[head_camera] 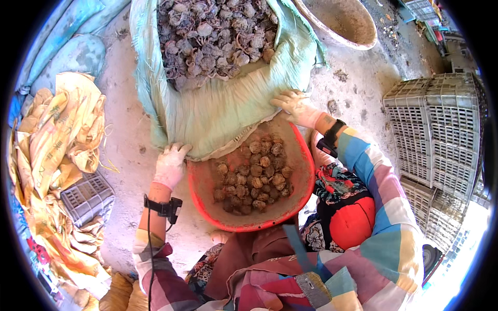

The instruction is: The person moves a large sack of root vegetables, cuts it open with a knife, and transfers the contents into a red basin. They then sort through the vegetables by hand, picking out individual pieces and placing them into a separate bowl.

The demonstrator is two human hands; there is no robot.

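Observation:
A pale green woven sack (233,105) lies before me, its mouth spread over the far rim of a red plastic basin (249,225). In the sack is a heap of dusty, purplish-grey clumps (218,39) with stringy roots. My left hand (171,165), in a thin pale glove, grips the left corner of the sack's edge. My right hand (297,108), gloved the same way, holds the edge on the right, its fingertips partly hidden by the cloth. Round, rough brown pieces (256,171), like corms or nuts, lie in the basin.
Stacked plastic crates (432,128) stand at right. Yellow woven sacks (58,128) are piled at left beside a grey crate (87,198). Full blue sacks (70,58) lie at upper left. A wide, dirty tub (338,23) stands beyond the green sack, on the dusty floor.

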